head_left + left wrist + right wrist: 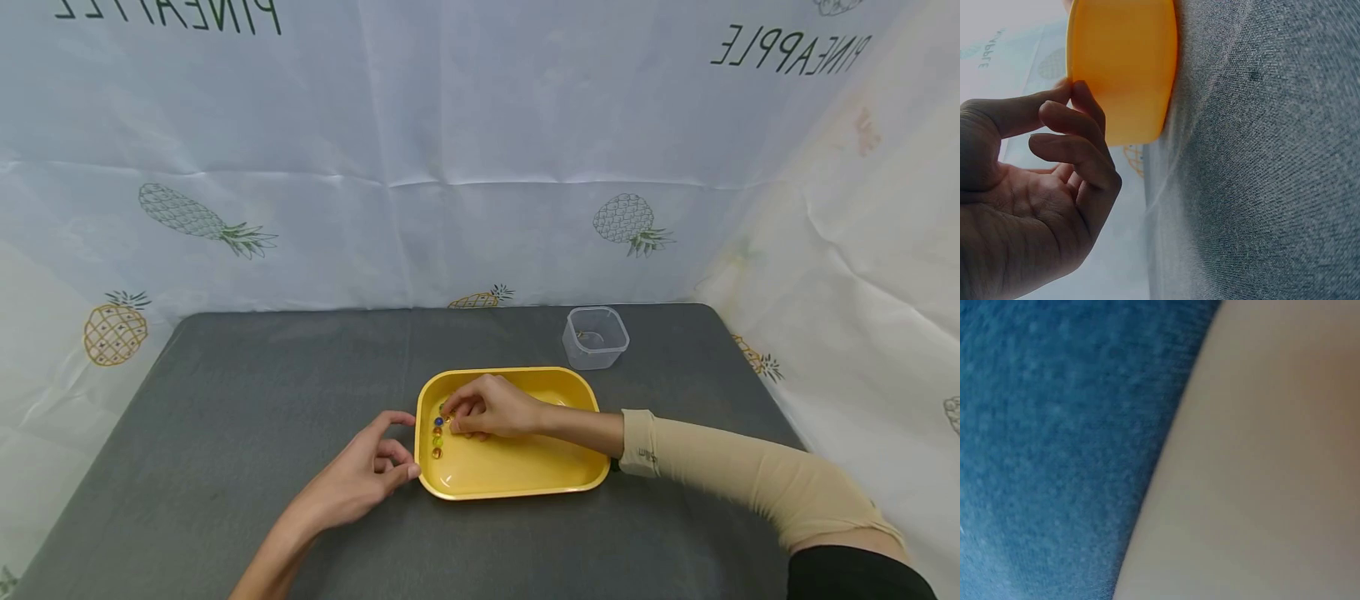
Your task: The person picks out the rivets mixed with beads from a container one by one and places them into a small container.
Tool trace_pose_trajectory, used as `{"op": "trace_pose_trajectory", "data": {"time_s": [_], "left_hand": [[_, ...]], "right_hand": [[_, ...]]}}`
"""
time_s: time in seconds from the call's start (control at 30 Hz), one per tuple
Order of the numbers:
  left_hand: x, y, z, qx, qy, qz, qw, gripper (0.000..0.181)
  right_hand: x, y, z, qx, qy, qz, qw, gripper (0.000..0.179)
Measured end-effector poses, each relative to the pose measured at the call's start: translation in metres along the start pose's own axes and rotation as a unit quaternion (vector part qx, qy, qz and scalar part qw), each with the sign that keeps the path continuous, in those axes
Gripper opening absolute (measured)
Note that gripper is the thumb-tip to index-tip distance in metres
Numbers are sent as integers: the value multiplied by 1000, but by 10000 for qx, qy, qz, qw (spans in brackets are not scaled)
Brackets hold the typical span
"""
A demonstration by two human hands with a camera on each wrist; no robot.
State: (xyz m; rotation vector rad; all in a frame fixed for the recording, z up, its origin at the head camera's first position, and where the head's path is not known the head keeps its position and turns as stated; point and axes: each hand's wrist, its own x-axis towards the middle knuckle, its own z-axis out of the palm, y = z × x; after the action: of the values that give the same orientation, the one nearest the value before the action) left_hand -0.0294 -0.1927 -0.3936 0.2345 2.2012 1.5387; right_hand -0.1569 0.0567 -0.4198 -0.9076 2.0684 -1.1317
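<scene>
A yellow tray (517,475) lies on the grey table in the head view. Several small glass marbles (437,442), blue, amber and yellow-green, form a line down its left end. Above the far end of that line, my right hand (495,407) reaches in with bent fingers and pinches a small amber marble (448,418), largely covered by the fingertips. My left hand (363,471) touches the tray's left edge with spread thumb and index finger, the other fingers loosely bent. The left wrist view shows that hand (1047,162) against the tray's outer wall (1125,69).
Behind the tray's right end stands a clear plastic container (596,357), with something small and indistinct inside. A pineapple-print cloth (420,233) hangs behind the grey table (300,375). The right wrist view shows only blurred blue fabric (1054,425) and a beige surface (1241,475).
</scene>
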Motion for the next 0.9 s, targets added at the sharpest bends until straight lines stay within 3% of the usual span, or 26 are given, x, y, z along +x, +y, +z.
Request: {"op": "trace_pose_trajectory", "data": {"time_s": [0.33, 0.9], "left_hand": [[0, 1, 0, 12, 31, 23, 10000, 61], [-2, 1, 1, 27, 49, 38, 10000, 61]], "right_hand": [[0, 1, 1, -423, 83, -182, 9989, 18], [-1, 1, 5, -668, 297, -158, 9972, 8]]}}
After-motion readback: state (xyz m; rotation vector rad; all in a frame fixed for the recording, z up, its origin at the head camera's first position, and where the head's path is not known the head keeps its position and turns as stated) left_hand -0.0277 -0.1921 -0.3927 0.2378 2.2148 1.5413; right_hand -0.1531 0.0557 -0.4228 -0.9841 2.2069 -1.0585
